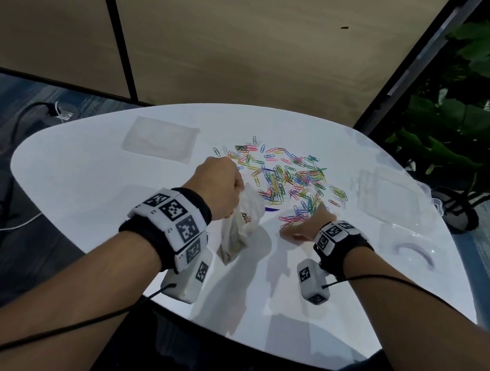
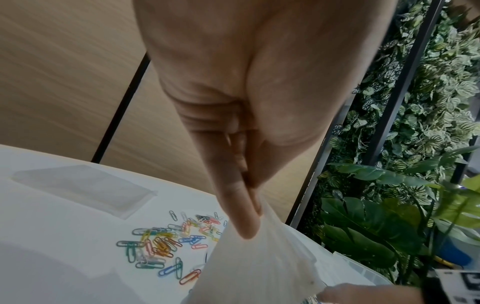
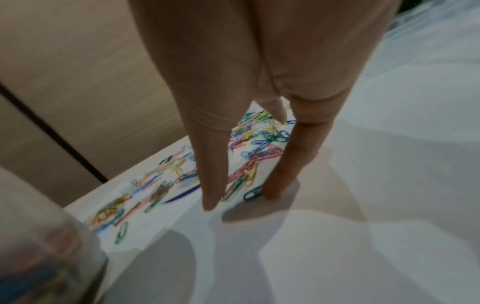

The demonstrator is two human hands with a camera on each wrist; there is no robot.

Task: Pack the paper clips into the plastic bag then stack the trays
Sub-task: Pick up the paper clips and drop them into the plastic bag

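Observation:
Many coloured paper clips [image 1: 288, 178] lie spread over the middle of the white table [image 1: 80, 195]. My left hand [image 1: 219, 185] pinches the rim of a clear plastic bag [image 1: 241, 225] between thumb and finger and holds it up, its bottom resting on the table; some clips show inside the bag. In the left wrist view the left hand [image 2: 250, 216] grips the bag [image 2: 259, 267]. My right hand [image 1: 300, 230] rests on the table at the near edge of the pile. The right hand [image 3: 240, 197] has straight fingers [image 3: 280, 174] and thumb set around a few clips [image 3: 244, 174]. Clear trays [image 1: 388, 198] lie to the right.
A flat clear plastic piece [image 1: 159, 143] lies at the back left of the table. Another clear tray [image 1: 409, 250] with a dark curved mark sits near the right edge. A large leafy plant [image 1: 481, 107] stands to the right. Cables [image 1: 0, 215] run on the floor at left.

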